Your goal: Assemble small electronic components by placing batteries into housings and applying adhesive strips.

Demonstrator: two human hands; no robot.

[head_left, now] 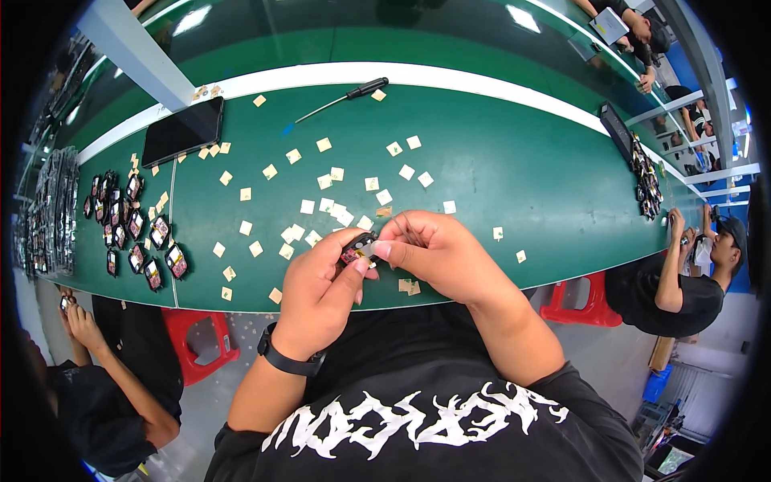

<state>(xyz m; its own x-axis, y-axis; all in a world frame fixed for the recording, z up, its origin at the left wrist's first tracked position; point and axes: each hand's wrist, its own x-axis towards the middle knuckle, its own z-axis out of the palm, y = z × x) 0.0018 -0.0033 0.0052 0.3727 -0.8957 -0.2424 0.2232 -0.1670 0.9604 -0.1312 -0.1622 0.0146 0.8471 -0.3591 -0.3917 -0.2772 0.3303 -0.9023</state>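
My left hand [321,291] grips a small black electronic device [358,247], with part of its reddish circuit board and a silver piece showing. The thumb presses along the near side. My right hand [430,251] meets it from the right, thumb and forefinger pinched together at the silver piece. Whatever sits between those fingertips is too small to make out. Both hands are just above the near edge of the green table [482,173]. Small cream paper squares [337,210] lie scattered beyond them.
A screwdriver [345,103] lies at the back, with a black phone-like slab [185,131] at back left. Similar devices [119,217] cluster left, beside stacked clear trays [50,217]. More parts [646,181] are heaped right. Co-workers sit at both sides; red stools [585,301] stand below.
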